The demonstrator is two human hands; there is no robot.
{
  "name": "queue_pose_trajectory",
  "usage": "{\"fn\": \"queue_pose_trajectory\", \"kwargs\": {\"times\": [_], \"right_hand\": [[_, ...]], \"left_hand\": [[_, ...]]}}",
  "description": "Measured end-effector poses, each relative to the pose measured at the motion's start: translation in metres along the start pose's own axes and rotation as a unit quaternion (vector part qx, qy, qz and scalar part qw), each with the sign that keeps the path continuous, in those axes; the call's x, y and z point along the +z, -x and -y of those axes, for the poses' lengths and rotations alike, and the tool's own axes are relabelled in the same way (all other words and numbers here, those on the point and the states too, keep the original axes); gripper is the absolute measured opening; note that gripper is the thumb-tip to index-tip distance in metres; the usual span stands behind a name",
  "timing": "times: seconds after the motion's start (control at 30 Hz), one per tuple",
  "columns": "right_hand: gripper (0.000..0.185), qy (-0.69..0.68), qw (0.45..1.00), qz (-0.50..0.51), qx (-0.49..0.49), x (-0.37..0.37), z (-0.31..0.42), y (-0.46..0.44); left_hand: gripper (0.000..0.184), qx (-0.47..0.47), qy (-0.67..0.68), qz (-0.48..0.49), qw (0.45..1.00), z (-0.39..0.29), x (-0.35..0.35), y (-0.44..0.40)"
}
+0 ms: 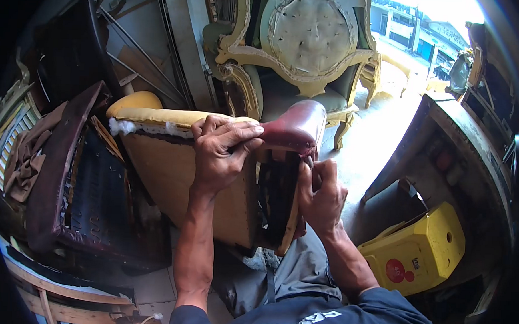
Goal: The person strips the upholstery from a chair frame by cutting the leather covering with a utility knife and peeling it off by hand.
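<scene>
A piece of upholstered furniture stands tilted on my lap, with a bare tan panel point(182, 179), a yellow padded edge point(175, 118) and a burgundy leather-like cover point(298, 126) over its rounded end. My left hand point(221, 146) is closed, its fingertips pinching the cover's edge where it meets the yellow padding. At the cover's lower corner my right hand point(322, 190) is closed too, thumb and finger gripping the burgundy edge. A small dark bit shows by the right thumb; I cannot make it out. White stuffing point(122, 126) pokes out at the far left end.
An ornate gold-framed armchair point(312, 38) faces me at the back. On the left stands a stripped dark red seat frame point(56, 172), with brown cloth point(34, 154) beside it. To the right are a yellow plastic container point(422, 247) and a large dark furniture panel point(466, 140).
</scene>
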State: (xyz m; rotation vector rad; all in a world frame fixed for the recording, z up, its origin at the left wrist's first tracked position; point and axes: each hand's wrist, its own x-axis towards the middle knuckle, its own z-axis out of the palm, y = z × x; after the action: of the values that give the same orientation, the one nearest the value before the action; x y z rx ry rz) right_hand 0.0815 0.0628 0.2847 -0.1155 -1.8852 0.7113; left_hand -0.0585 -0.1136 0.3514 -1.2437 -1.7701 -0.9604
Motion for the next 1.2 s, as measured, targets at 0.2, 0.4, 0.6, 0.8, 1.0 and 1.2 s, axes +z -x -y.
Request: {"fn": "queue_pose_trajectory", "kwargs": {"times": [0.2,0.4,0.6,0.8,1.0,1.2], "right_hand": [[0.025,-0.049,0.996,0.059,-0.041,-0.012,-0.025,-0.011],[0.025,-0.132,0.953,0.218,-0.163,-0.037,-0.037,-0.049],[0.023,-0.027,0.978,0.194,-0.067,-0.046,0.001,-0.013],[0.026,0.014,0.994,0.108,-0.012,-0.034,0.007,0.004],[0.024,0.004,0.998,0.049,-0.041,-0.024,0.009,0.005],[0.023,0.018,0.989,0.059,-0.135,-0.022,0.0,-0.01]], "left_hand": [[0.021,-0.003,-0.004,0.003,1.0,-0.005,-0.008,0.004],[0.023,-0.006,0.006,0.018,1.0,-0.016,-0.019,0.016],[0.021,-0.022,0.013,0.005,1.0,-0.012,-0.017,0.015],[0.023,-0.009,0.014,0.005,1.0,-0.012,-0.016,0.016],[0.021,-0.004,0.004,0.001,1.0,-0.013,-0.018,0.014],[0.022,-0.009,0.005,-0.003,1.0,-0.02,-0.019,0.012]]}}
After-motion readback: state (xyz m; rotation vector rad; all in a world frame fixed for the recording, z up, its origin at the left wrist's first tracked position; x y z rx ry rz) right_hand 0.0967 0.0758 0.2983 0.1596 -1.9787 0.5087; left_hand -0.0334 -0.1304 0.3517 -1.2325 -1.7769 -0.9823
